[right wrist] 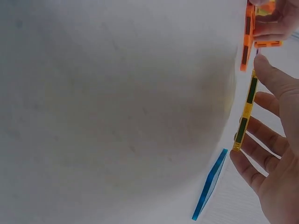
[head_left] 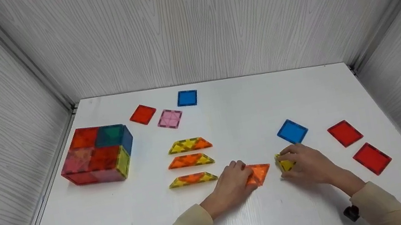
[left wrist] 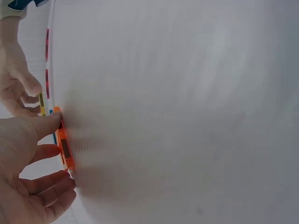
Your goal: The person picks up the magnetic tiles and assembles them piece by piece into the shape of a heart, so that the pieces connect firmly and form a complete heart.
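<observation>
My left hand [head_left: 231, 183] holds orange magnetic tiles [head_left: 259, 173] by their left side, low over the white table; thumb and index finger meet their edge in the left wrist view. Just to the right, my right hand [head_left: 308, 163] grips a yellow triangular magnetic tile [head_left: 284, 163], its fingers spread along the edges. A narrow gap separates the yellow tile from the orange ones. In the right wrist view the yellow tile [right wrist: 246, 109] stands edge-on between thumb and fingers. A blue square tile [head_left: 292, 131] lies just beyond my right hand.
Three trapezoid strips of yellow and orange triangles [head_left: 191, 160] lie left of my left hand. A box built of coloured tiles [head_left: 98, 155] stands at the left. Red [head_left: 143, 114], pink [head_left: 170, 118] and blue [head_left: 187, 98] squares lie behind; two red tiles [head_left: 372, 158] lie right.
</observation>
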Tool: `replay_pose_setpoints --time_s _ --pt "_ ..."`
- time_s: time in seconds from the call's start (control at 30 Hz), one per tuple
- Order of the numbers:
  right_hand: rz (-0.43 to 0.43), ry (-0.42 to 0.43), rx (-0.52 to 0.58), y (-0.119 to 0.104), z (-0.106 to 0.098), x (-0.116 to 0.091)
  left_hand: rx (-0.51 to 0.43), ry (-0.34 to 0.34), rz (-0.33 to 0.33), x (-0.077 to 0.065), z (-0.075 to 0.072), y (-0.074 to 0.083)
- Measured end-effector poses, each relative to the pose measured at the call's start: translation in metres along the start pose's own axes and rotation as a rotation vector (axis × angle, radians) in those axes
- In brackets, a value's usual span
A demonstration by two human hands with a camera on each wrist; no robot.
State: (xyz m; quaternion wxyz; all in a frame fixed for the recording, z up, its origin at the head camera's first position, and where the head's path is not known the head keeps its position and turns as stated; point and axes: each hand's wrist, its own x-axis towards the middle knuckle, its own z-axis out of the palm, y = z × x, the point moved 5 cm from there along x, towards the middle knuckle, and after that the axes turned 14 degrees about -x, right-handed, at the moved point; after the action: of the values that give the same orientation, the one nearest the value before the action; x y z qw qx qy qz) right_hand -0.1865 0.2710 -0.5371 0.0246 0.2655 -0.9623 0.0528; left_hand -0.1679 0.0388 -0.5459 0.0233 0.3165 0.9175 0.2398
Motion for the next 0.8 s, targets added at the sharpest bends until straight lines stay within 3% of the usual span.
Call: replay_pose_setpoints --time_s 0.17,0.47,0.8 --pt "0.023 -0.056 0.002 -0.003 0.008 -0.004 -0.024 -0.032 -0.016 0.000 0.000 -0.001" --pt "0.073 -0.138 0.134 -0.004 0.012 -0.013 -0.069 -0.020 -0.011 -0.002 0.000 -0.003" --pt "0.066 -0.079 0.106 -0.028 0.014 0.001 -0.014 -0.029 0.001 0.003 0.001 0.001"
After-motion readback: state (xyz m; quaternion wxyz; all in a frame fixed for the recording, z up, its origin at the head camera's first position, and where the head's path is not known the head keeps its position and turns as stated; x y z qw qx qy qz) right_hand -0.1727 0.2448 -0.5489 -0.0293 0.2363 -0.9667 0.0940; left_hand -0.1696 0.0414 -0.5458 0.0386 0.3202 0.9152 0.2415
